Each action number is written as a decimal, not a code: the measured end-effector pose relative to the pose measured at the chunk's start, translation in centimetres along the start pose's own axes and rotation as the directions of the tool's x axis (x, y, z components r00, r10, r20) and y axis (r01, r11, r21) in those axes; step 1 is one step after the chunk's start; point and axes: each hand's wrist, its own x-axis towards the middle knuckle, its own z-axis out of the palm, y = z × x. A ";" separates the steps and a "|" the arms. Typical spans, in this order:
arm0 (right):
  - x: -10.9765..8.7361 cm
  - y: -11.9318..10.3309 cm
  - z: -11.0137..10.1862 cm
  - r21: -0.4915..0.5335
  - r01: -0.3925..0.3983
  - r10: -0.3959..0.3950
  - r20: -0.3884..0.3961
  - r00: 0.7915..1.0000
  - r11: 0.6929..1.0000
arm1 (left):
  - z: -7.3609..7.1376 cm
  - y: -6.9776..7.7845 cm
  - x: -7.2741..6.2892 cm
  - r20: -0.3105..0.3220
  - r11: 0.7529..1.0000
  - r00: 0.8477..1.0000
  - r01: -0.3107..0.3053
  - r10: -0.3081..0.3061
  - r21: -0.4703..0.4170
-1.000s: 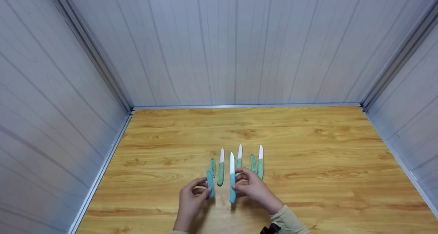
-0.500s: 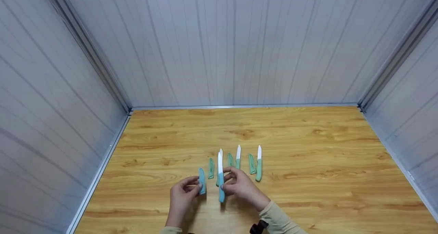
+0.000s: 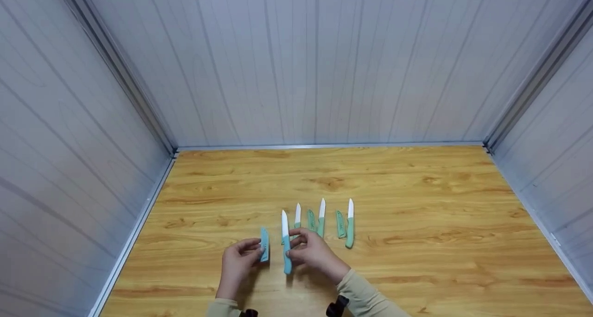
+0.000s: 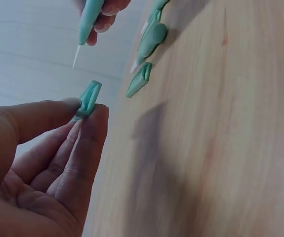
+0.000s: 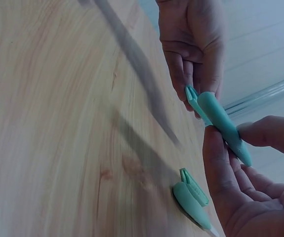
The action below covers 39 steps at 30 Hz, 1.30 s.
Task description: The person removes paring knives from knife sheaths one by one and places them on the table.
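Note:
My left hand (image 3: 238, 263) pinches a light-blue knife sheath (image 3: 264, 245) between thumb and fingers, its slotted mouth showing in the left wrist view. To its right, my right hand (image 3: 315, 256) grips a paring knife by its light-blue handle (image 3: 287, 256), the white blade (image 3: 284, 222) pointing away from me. Sheath and knife are held above the table side by side, a small gap between them in the head view. Seen from the right wrist, the knife handle (image 5: 221, 123) partly overlaps the sheath (image 5: 193, 98).
On the wooden table (image 3: 417, 261) lie three green paring knives, the rightmost knife (image 3: 350, 229) in full sight. Green sheaths sit beside them, including one sheath (image 3: 340, 224) at the right; the leftmost sheath is mostly hidden behind the held knife. Panel walls (image 3: 296, 66) enclose the back and sides.
Both hands have shifted left with the sheath and the knife, and the gap between the two has narrowed slightly. The green knives and sheaths stay put.

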 end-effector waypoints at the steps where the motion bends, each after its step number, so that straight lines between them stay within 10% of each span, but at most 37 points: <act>1: 0.1 0.0 0.1 0.007 -0.007 0.007 -0.001 1.000 1.000 | 0.0 0.0 0.1 0.005 1.000 1.000 0.019 -0.019 -0.009; 39: 4.7 0.5 3.0 -0.013 -0.093 0.092 -0.047 0.995 0.996 | -1.9 -0.1 3.4 0.073 0.986 0.987 0.146 -0.140 -0.076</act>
